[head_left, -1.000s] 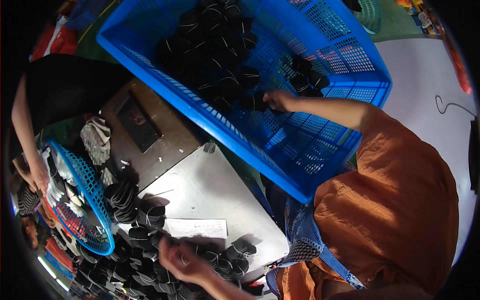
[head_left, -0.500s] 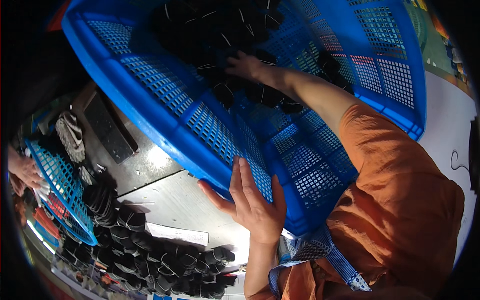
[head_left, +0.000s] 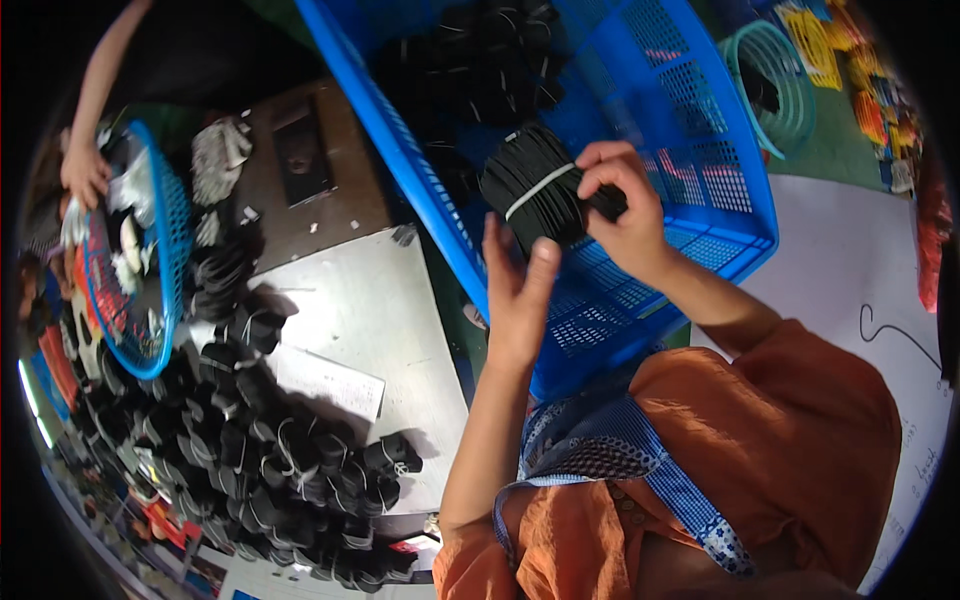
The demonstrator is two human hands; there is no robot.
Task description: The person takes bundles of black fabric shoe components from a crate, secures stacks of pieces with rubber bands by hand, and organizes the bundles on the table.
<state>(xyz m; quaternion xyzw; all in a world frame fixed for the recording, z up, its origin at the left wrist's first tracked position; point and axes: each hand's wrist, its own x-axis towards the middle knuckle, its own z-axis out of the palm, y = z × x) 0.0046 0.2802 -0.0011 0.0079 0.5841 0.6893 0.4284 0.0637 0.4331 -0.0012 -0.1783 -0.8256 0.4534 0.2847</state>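
Over the large blue plastic basket (head_left: 395,130), I hold a black bundle of layered, fabric-like pieces (head_left: 530,185), with a pale band around its middle. My right hand (head_left: 625,205) has its fingers curled round the bundle's right end, beside the band. My left hand (head_left: 520,290) is against the near left side, thumb raised and fingers partly behind the bundle. More black bundles (head_left: 490,60) with pale ties lie deeper in the basket.
On the pale table (head_left: 400,300) at left are many black tied bundles (head_left: 250,450) and a white paper sheet (head_left: 330,380). Another person's hand (head_left: 85,175) reaches into a smaller blue basket (head_left: 172,260). A turquoise basket (head_left: 770,90) stands at far right.
My right hand has come up from deep in the basket with a black bundle. My left hand has left the basket rim and joined it. The view has shifted.
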